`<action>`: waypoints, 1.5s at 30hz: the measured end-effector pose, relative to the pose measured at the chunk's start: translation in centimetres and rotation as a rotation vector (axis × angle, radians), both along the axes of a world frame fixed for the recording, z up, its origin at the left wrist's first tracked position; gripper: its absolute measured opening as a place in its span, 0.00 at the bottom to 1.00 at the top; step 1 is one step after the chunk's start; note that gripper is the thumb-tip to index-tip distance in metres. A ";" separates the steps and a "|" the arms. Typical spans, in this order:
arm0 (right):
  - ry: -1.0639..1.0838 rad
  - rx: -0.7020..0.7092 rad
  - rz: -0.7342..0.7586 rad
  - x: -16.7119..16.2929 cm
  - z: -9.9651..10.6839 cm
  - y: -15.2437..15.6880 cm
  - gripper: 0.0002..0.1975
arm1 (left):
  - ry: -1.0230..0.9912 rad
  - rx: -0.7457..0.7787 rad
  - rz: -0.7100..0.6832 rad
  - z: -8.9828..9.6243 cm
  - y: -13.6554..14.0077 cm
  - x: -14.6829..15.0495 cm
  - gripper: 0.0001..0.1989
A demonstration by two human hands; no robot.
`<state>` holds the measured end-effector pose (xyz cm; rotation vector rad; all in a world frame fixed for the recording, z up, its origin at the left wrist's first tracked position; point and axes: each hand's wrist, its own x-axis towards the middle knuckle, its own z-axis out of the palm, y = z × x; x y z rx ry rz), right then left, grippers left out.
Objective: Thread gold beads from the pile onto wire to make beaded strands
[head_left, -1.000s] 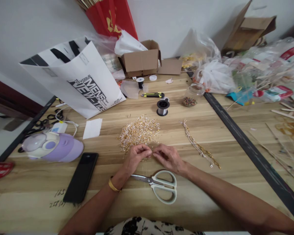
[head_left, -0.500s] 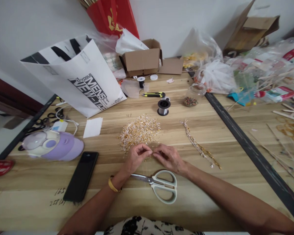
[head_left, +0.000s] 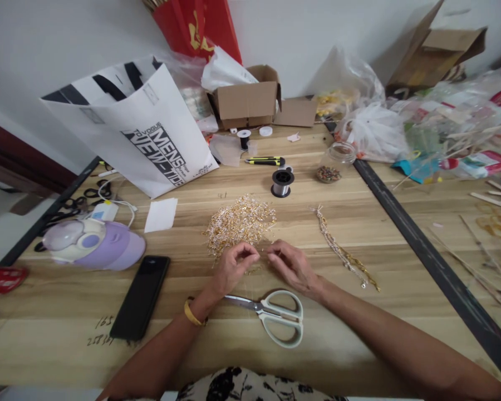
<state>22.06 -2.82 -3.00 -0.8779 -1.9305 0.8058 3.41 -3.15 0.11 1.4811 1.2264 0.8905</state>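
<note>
Where the heap of gold and silvery bits [head_left: 240, 220] lies: on the table [head_left: 296, 223], just beyond both hands.
Left hand [head_left: 232, 268]: thumb and forefinger pinched together — on what, I can't make out.
Right hand [head_left: 294, 268]: fingers curled just short of the left — grip unclear from here.
Scissors [head_left: 271, 312]: flat between the forearms [head_left: 359, 314].
Chains [head_left: 339, 249]: right of both hands.
</note>
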 end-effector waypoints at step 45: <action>0.227 -0.389 -0.134 -0.1 -0.7 1.4 0.11 | 0.022 0.183 0.189 -1.2 1.0 -1.5 0.05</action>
